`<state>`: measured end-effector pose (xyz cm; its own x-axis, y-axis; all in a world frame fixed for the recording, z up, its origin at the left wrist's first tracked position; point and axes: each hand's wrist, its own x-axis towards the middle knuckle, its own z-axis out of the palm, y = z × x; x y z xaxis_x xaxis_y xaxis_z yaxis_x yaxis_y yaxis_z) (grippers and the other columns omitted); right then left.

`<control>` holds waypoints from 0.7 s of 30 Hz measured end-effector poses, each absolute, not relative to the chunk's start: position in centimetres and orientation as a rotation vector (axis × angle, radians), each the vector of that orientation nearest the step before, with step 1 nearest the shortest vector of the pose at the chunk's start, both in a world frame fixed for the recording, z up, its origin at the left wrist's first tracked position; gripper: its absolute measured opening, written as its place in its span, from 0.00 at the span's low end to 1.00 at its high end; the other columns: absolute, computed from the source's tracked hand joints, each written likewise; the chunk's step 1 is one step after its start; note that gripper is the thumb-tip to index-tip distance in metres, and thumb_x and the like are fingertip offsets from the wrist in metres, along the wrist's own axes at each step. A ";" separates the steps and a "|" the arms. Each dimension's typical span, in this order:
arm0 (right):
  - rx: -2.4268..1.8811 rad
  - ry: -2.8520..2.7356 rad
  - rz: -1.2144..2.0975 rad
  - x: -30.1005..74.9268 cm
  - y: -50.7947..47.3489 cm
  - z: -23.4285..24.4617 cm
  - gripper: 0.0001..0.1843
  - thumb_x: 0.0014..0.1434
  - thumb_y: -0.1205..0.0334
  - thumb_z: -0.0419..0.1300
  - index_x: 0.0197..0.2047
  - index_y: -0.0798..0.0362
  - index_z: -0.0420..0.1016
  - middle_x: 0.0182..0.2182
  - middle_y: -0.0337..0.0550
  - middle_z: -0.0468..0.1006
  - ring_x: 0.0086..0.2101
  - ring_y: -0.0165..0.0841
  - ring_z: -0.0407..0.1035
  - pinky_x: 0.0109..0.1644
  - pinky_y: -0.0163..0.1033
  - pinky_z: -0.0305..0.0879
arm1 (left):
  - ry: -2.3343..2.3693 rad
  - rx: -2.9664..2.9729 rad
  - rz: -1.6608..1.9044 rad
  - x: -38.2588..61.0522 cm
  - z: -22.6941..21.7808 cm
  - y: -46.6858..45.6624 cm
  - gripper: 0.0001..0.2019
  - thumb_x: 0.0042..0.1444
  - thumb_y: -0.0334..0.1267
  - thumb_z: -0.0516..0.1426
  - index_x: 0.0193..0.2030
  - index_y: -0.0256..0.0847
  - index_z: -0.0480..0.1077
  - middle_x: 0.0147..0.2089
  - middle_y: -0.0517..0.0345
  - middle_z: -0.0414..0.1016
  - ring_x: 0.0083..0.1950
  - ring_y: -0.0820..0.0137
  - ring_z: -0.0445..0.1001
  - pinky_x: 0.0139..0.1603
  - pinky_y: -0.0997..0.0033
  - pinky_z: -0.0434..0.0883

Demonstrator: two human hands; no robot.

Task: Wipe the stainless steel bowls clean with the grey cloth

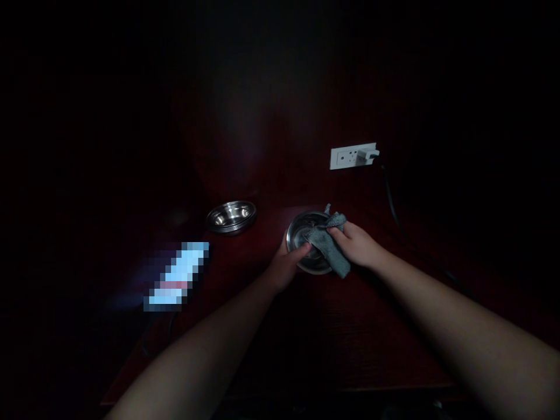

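A shiny metal bowl (297,233) is tilted toward me above the dark red table. My left hand (286,265) grips its left side, with the thumb over the rim and the fingers hidden behind it. A grey-green cloth (330,251) drapes across the bowl's right rim and partly inside. My right hand (356,242) is closed on this cloth at the bowl's right edge. Farther back on the left stands a small stack of similar metal bowls (231,217), apart from both hands.
A lit, pixelated screen (179,277) stands left of my left forearm, with a thin cable below. On the back wall a white socket panel (345,157) holds a plug (366,155). A dark cord (389,195) runs down to the right. The table's front edge (371,389) shows below; surroundings are very dark.
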<state>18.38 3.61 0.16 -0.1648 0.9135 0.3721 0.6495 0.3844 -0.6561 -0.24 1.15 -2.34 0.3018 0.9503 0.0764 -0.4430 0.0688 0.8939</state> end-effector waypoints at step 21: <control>-1.355 -2.168 0.375 18.7 2.8 1.5 0.11 0.63 0.57 0.48 0.36 0.53 0.68 0.36 0.49 0.77 0.36 0.39 0.72 0.44 0.42 0.64 | 0.716 0.940 0.948 -0.6 -2.6 1.1 0.26 0.46 0.41 0.63 0.53 0.33 0.69 0.39 0.49 0.79 0.38 0.63 0.77 0.45 0.62 0.69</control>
